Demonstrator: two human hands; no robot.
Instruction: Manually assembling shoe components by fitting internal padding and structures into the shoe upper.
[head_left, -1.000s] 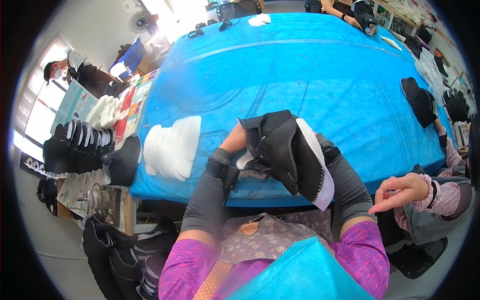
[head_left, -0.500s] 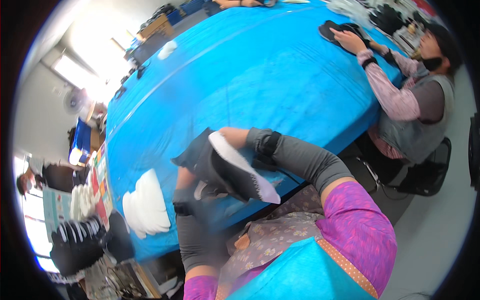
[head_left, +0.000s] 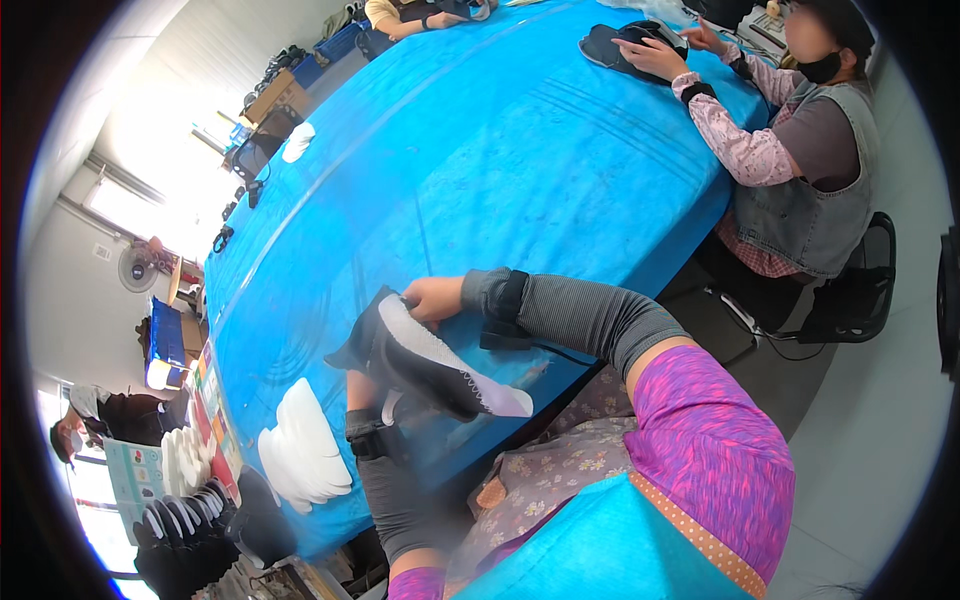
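A dark grey shoe upper (head_left: 425, 365) with a pale, zigzag-stitched edge strip is held above the near part of the blue-covered table (head_left: 470, 180). My right hand (head_left: 435, 298) grips its far end, fingers closed round the edge. From below on the left, my left hand (head_left: 362, 390) reaches up under the upper and holds it; most of its fingers are hidden behind the material. To the left of that hand lies a fanned pile of white insoles (head_left: 302, 445) on the table.
Black shoe pieces with white edges (head_left: 185, 530) stand stacked at the lower left. A co-worker (head_left: 800, 150) sits at the right, handling a dark shoe piece (head_left: 630, 50); another person's arm (head_left: 415, 22) shows at the far edge. A black chair (head_left: 850, 285) stands at the right.
My view has shifted, moving the surroundings within the picture. The shoe upper has turned slightly in my hands, and more of my right hand shows at its far end.
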